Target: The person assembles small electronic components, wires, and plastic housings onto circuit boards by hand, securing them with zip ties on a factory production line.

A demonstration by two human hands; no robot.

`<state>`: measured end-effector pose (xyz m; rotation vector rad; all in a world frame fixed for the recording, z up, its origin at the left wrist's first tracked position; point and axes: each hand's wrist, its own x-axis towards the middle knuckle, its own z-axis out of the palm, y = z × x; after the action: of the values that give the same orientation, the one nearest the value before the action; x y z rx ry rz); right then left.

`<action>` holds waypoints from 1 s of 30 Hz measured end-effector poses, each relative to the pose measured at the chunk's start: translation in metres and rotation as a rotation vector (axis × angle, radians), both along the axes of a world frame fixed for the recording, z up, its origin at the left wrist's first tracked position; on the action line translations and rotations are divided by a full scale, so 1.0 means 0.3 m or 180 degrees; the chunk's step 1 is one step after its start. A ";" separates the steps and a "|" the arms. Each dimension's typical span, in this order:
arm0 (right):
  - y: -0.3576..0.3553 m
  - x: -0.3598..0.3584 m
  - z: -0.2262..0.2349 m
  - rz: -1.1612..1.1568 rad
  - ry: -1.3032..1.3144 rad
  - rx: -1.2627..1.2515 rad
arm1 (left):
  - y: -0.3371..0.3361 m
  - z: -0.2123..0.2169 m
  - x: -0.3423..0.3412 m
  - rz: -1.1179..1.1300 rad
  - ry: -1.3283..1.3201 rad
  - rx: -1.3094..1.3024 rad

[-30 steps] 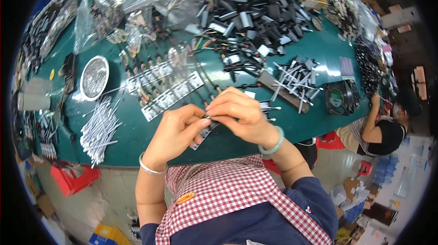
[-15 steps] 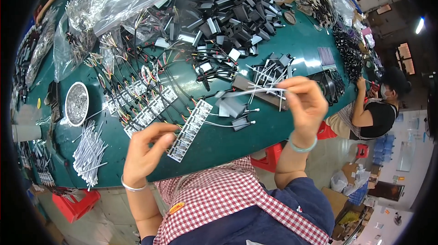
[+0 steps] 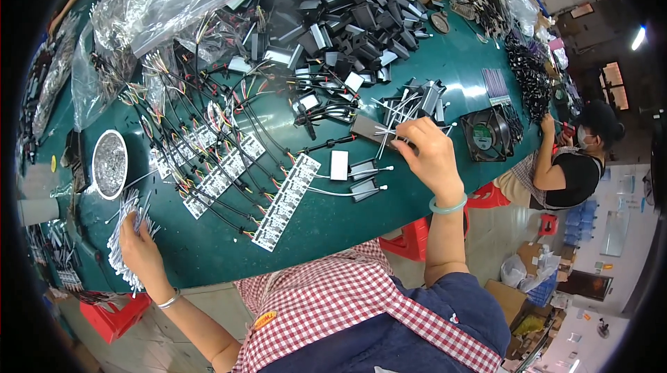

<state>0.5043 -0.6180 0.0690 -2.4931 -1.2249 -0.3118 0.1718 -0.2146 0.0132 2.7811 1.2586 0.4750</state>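
Note:
My left hand (image 3: 142, 251) reaches over a pile of thin white sticks (image 3: 127, 210) at the table's left front. Its thumb stands apart from the fingers, which touch the pile. Thumb and index of my right hand (image 3: 432, 164) meet at the near edge of more white sticks (image 3: 399, 112), which lie across a brown block (image 3: 368, 130). Whatever they pinch is too small to make out. Between my hands lies a white circuit strip (image 3: 286, 203) with black cables and white leads. Beside its leads are a white rectangular piece (image 3: 339, 165) and dark channel-shaped pieces (image 3: 365, 189).
More wired circuit strips (image 3: 226, 175) lie left of centre. A white bowl (image 3: 110, 164) stands further left. Black channel pieces (image 3: 358, 15) heap at the back beside clear plastic bags (image 3: 174, 1). A black fan (image 3: 486, 135) sits at right; a person (image 3: 570, 161) works beyond it.
My left hand has left the circuit strip and moved left to the white sticks. My right hand has moved left and slightly down; the pale strip seen in it earlier no longer shows there.

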 end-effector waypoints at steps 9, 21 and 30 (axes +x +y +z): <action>0.136 0.264 0.005 -0.0057 0.0272 -0.0492 | 0.018 -0.021 -0.017 0.0098 -0.0388 -0.0293; 0.185 0.343 -0.002 0.0140 0.0733 -0.0995 | 0.019 0.006 -0.072 0.0244 -0.0518 -0.0466; 0.227 0.176 0.071 -0.0365 0.3164 0.2675 | 0.040 0.015 -0.061 -0.0022 -0.1383 -0.0395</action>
<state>0.5572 -0.5500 0.0904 -1.5843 -0.3900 0.3173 0.1534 -0.2025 0.0176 2.3986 1.1305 0.9055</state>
